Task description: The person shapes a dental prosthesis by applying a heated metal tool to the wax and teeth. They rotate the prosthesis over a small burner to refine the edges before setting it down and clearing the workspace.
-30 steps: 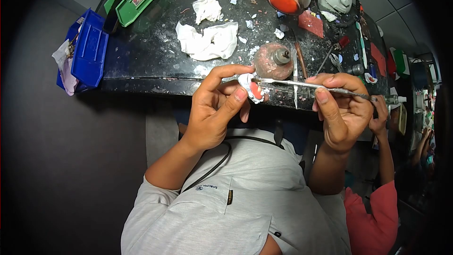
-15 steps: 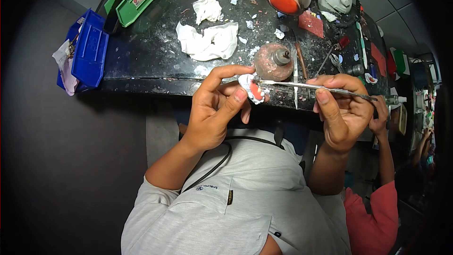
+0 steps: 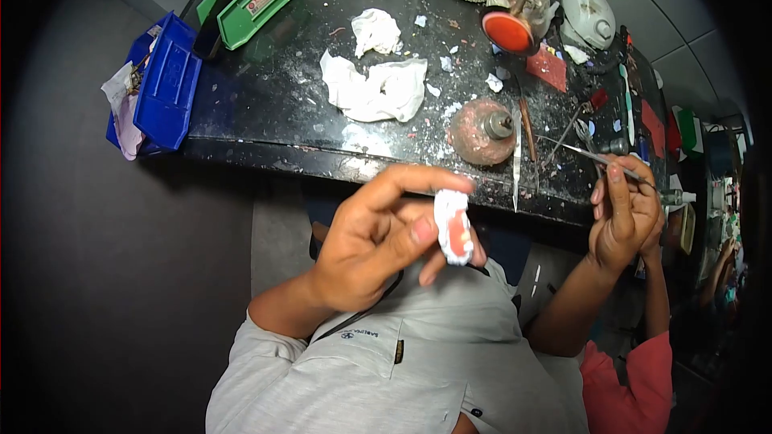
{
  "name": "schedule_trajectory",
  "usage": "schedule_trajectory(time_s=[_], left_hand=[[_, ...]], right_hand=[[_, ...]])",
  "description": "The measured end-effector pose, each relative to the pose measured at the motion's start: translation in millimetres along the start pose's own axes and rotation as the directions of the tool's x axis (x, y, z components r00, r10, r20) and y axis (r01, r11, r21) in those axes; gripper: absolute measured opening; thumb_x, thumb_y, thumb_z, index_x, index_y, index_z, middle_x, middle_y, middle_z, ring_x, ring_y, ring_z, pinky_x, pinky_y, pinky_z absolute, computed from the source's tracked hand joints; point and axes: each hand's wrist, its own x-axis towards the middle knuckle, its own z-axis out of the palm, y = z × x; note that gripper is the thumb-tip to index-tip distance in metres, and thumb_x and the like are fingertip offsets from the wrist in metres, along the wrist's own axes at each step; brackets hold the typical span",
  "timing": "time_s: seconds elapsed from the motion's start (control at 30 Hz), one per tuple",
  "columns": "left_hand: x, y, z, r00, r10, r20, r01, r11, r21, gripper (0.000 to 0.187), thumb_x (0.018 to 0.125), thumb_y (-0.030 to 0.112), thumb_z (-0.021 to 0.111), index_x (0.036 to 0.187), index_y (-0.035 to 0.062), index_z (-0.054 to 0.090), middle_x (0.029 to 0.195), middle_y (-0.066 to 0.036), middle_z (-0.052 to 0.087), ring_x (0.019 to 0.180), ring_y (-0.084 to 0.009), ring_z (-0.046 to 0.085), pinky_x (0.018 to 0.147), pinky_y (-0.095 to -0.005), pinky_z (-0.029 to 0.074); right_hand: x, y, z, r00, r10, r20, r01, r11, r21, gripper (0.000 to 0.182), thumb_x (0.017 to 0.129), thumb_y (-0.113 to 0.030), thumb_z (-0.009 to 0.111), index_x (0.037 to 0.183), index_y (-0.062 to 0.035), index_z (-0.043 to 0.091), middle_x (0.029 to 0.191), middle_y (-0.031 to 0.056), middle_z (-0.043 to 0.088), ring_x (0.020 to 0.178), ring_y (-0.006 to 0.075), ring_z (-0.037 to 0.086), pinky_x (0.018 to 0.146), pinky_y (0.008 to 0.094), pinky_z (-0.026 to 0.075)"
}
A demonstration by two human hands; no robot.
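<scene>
My left hand [image 3: 374, 245] grips a small white plaster dental model [image 3: 445, 221] between thumb and fingers, in front of the bench edge. Pink wax [image 3: 459, 231] and a few pale teeth show on the model's right side. Away to the right, my right hand [image 3: 623, 213] pinches a slim metal wax carver [image 3: 591, 155], its tip pointing left over the bench. A round, wax-spotted spirit burner [image 3: 481, 133] stands on the bench between my hands. Just right of it lie a light-coloured knife [image 3: 517, 169] and a brown-handled tool [image 3: 527, 128].
Crumpled white tissue [image 3: 378, 92] lies on the littered black bench [image 3: 265, 112]. Blue [image 3: 167, 84] and green [image 3: 257, 6] bins stand left. An orange-red disc on a stand [image 3: 508, 30] and pink wax sheet [image 3: 548, 70] are at the back right. A person's pink sleeve [image 3: 647, 378] is at right.
My left hand has brought the dental model down and toward me, away from the carver. My right hand has moved right and down with the carver. The view has shifted slightly.
</scene>
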Motion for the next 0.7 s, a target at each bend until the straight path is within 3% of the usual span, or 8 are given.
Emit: schedule_trajectory(time_s=[0.27,0.33,0.47,0.57,0.63,0.67,0.7], left_hand=[[-12.2,8.5,5.7,0.990,0.096,0.101,-0.089,0.993,-0.072,0.040,0.103,0.006,0.047,0.136,-0.0138,0.037,0.106,-0.023,0.066,0.069,-0.0065,0.057,0.062,-0.0206,0.046],[-14.6,10.2,5.2,0.994,0.071,0.078,-0.069,0.997,-0.038,0.039,0.103,0.005,0.048,0.135,-0.0152,0.038,0.107,-0.023,0.066,0.069,-0.0068,0.058,0.062,-0.0202,0.046],[-15.7,7.8,6.7,0.991,0.129,0.037,-0.126,0.990,-0.062,0.037,0.102,0.004,0.048,0.132,-0.0161,0.040,0.120,-0.028,0.061,0.068,-0.0075,0.060,0.063,-0.0205,0.049],[-17.1,5.2,1.8,0.989,0.138,0.051,-0.134,0.989,-0.060,0.036,0.102,0.003,0.048,0.131,-0.0168,0.040,0.128,-0.032,0.055,0.068,-0.0078,0.060,0.063,-0.0205,0.050],[-16.5,3.8,0.1,0.988,0.138,0.070,-0.134,0.989,-0.058,0.036,0.101,0.003,0.048,0.130,-0.0172,0.040,0.131,-0.034,0.053,0.068,-0.0080,0.061,0.063,-0.0205,0.050],[-15.6,3.1,0.0,0.986,0.153,0.071,-0.149,0.987,-0.058,0.037,0.101,0.003,0.048,0.130,-0.0173,0.039,0.131,-0.034,0.052,0.069,-0.0081,0.061,0.063,-0.0203,0.050],[-15.0,2.8,-0.1,0.983,0.167,0.072,-0.163,0.985,-0.059,0.037,0.101,0.003,0.048,0.130,-0.0175,0.039,0.131,-0.035,0.052,0.069,-0.0082,0.061,0.063,-0.0202,0.050]], right_hand=[[15.5,11.3,-49.9,0.979,0.177,0.102,-0.173,0.984,-0.046,0.024,0.101,-0.005,0.051,0.121,0.0074,0.051,0.108,0.0243,0.065,0.070,0.0141,0.058,0.052,0.0215,0.043],[15.8,14.5,-48.6,0.986,0.156,0.060,-0.150,0.985,-0.090,0.026,0.102,-0.007,0.049,0.124,0.0070,0.049,0.114,0.0266,0.063,0.071,0.0151,0.059,0.052,0.0227,0.045],[21.1,17.6,-63.6,0.975,0.171,0.139,-0.158,0.982,-0.101,0.031,0.105,-0.016,0.046,0.127,0.0053,0.047,0.116,0.0272,0.063,0.072,0.0148,0.061,0.053,0.0215,0.046],[25.0,15.2,-62.8,0.964,0.199,0.178,-0.173,0.973,-0.155,0.031,0.105,-0.016,0.045,0.129,0.0034,0.046,0.116,0.0225,0.063,0.072,0.0115,0.060,0.053,0.0195,0.045],[26.4,8.3,-50.6,0.949,0.302,0.089,-0.282,0.941,-0.187,0.027,0.102,-0.014,0.055,0.122,0.0041,0.055,0.102,0.0130,0.067,0.069,0.0054,0.056,0.054,0.0175,0.040],[25.5,13.4,-41.6,0.949,0.303,0.085,-0.283,0.940,-0.188,0.027,0.102,-0.014,0.055,0.122,0.0041,0.055,0.102,0.0130,0.067,0.069,0.0054,0.056,0.054,0.0175,0.040],[24.6,23.0,-30.3,0.968,0.253,0.013,-0.233,0.910,-0.342,0.022,0.098,-0.012,0.060,0.114,0.0040,0.060,0.093,0.0080,0.067,0.067,0.0032,0.053,0.054,0.0168,0.037]])
